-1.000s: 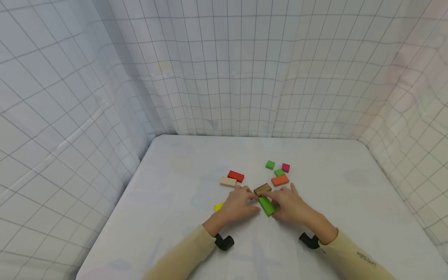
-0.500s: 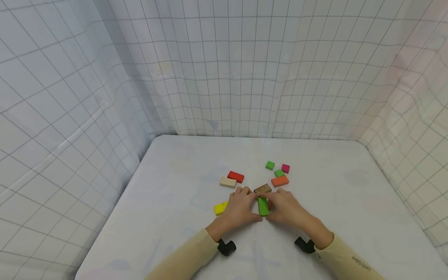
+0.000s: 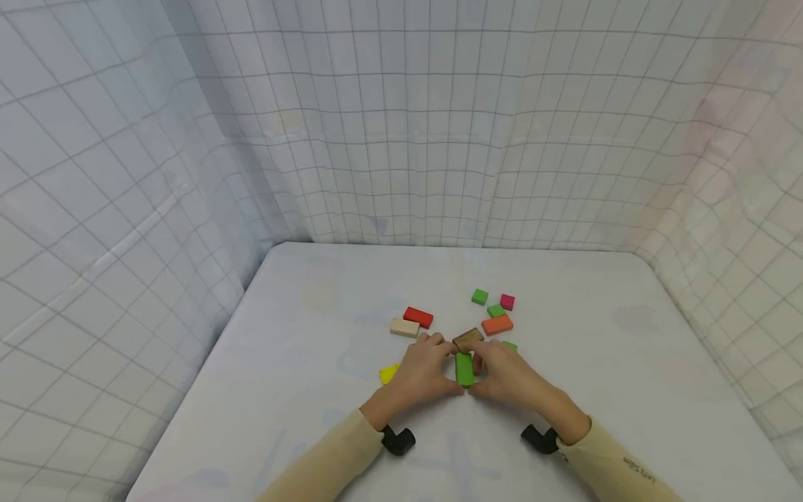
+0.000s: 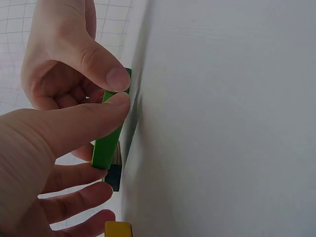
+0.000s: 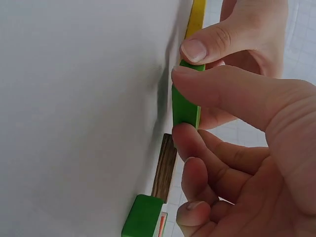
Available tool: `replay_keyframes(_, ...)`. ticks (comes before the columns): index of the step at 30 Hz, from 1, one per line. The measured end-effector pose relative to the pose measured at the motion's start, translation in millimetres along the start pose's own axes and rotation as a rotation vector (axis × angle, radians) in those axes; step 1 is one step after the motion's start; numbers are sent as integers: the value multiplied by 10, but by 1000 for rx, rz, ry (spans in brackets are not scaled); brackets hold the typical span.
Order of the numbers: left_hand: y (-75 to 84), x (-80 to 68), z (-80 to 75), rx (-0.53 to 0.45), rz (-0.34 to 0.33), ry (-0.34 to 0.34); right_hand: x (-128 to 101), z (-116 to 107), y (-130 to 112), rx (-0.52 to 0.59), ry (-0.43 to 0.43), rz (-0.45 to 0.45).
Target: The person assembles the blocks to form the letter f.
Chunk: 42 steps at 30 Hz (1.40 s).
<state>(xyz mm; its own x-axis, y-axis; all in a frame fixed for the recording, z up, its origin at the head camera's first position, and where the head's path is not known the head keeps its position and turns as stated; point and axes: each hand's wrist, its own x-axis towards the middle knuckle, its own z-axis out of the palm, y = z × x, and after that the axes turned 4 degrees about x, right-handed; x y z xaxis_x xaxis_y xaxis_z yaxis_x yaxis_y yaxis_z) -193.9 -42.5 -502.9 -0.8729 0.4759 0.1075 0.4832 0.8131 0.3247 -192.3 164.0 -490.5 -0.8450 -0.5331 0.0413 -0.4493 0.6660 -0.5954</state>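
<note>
A long green block (image 3: 464, 369) lies between the two hands, near the middle of the table. My left hand (image 3: 424, 369) pinches it from the left, thumb at the near end and fingertips at the far end. From the other side my right hand (image 3: 509, 373) pinches the same block, its thumb beside the left thumb, as the left wrist view shows. Just beyond the far end lies a brown wood-grain block (image 3: 468, 339), close to both index fingertips. A yellow block (image 3: 388, 374) is partly hidden behind the left hand; another green block (image 3: 509, 345) shows behind the right.
Beyond the left hand lie a red block (image 3: 418, 317) and a cream block (image 3: 404, 328). Farther right are an orange block (image 3: 498, 325), two small green blocks (image 3: 479, 297) and a small magenta block (image 3: 507, 302). Gridded white curtains (image 3: 401, 139) surround the white table (image 3: 301, 418).
The held green block has swung from slanted to nearly straight and shifted left. My right hand has moved left with it, and the thumbs have drawn together. A green block behind the right hand now shows.
</note>
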Motion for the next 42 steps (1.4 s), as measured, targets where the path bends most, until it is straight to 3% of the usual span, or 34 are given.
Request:
replay_keyframes(8,-54,-171,-52,-29,33,27,-24,3,-113,56,-30,0)
replay_keyframes(14,-72,-322,-68,-12,77,69,-98,51,-168,-4,-37,-28)
replay_keyframes(20,-123,-451,-69,24,123,57,-123,154,-199,-61,-57,-79)
replay_keyframes(27,-230,-500,-95,35,190,15,-122,229,-251,-90,-77,-71)
replay_keyframes(35,-299,-559,-56,33,197,-22,-130,305,-262,-73,-108,-59)
replay_keyframes(42,-301,-565,-78,54,213,-32,-164,300,-272,-133,-95,-125)
